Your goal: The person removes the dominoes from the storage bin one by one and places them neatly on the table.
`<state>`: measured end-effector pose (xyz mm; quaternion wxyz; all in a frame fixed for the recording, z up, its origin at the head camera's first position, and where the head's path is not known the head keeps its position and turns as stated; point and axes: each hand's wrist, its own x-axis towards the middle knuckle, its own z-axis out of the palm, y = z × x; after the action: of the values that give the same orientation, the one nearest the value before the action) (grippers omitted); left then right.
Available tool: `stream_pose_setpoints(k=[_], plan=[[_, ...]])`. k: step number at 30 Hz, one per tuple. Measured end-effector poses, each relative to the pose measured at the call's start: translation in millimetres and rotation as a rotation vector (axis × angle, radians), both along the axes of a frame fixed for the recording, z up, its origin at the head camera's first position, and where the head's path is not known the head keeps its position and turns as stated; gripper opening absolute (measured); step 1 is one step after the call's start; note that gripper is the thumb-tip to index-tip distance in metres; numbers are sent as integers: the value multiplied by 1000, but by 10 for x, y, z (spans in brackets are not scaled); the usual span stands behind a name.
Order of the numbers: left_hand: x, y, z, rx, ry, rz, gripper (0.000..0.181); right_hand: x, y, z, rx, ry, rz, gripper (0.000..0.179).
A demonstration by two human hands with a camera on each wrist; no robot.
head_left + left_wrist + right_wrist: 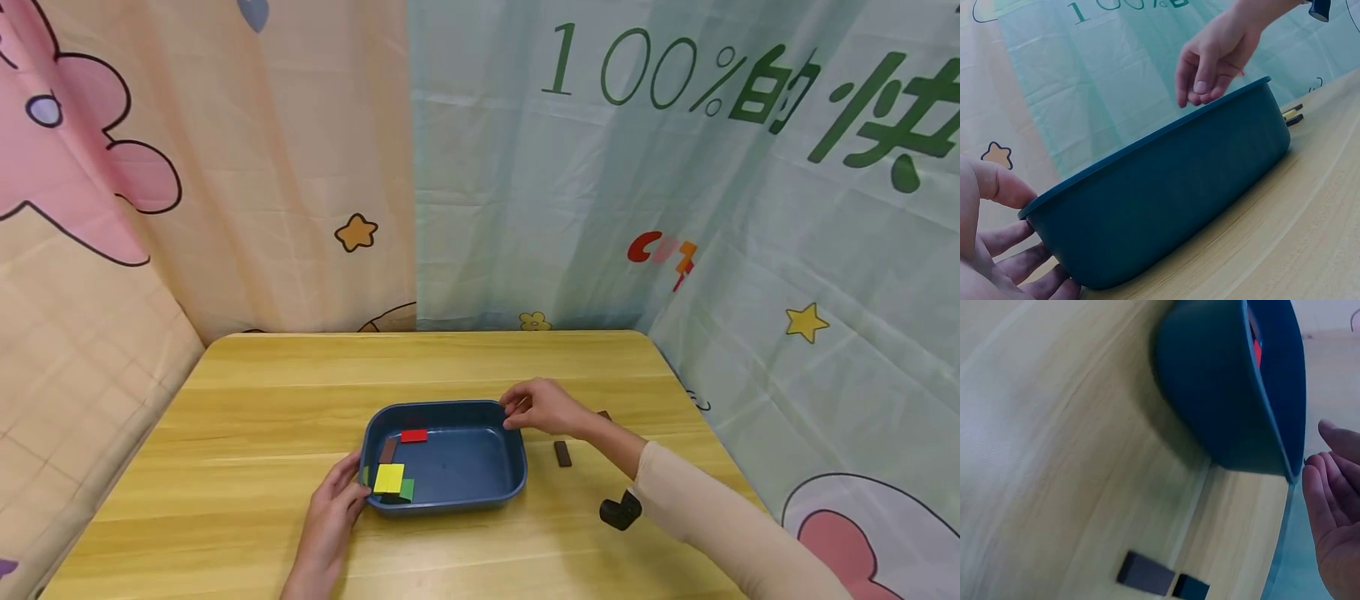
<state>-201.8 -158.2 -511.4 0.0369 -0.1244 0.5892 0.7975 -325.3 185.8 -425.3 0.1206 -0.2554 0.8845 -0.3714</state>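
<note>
A dark blue plastic basin (450,505) stands on the table. My left hand (334,504) grips its left end, thumb at the rim and fingers against the outer wall. Over the back right corner of the rim hovers my right hand (546,406), its fingers loosely bent with nothing visible held. In the left part of the basin lie a red block (413,436), a brown block (387,450), a yellow block (389,478) and a green block (407,490). The left wrist view shows the right hand's fingertips (1200,87) above the rim.
On the wooden table (247,467), right of the basin, lies a dark brown block (562,453). Another brown block (603,414) is partly hidden behind the right wrist. A black device (620,510) sits beside the right sleeve. Printed curtains (525,208) surround the table.
</note>
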Motion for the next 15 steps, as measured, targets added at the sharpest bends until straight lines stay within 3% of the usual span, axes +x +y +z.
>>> stream_pose_setpoints(k=[6, 15], plan=[[8, 12, 12, -7, -3, 2, 64, -64, -253, 52, 19, -15, 124, 35], [12, 18, 23, -9, -12, 3, 63, -175, -632, 74, 135, -21, 328, 36]])
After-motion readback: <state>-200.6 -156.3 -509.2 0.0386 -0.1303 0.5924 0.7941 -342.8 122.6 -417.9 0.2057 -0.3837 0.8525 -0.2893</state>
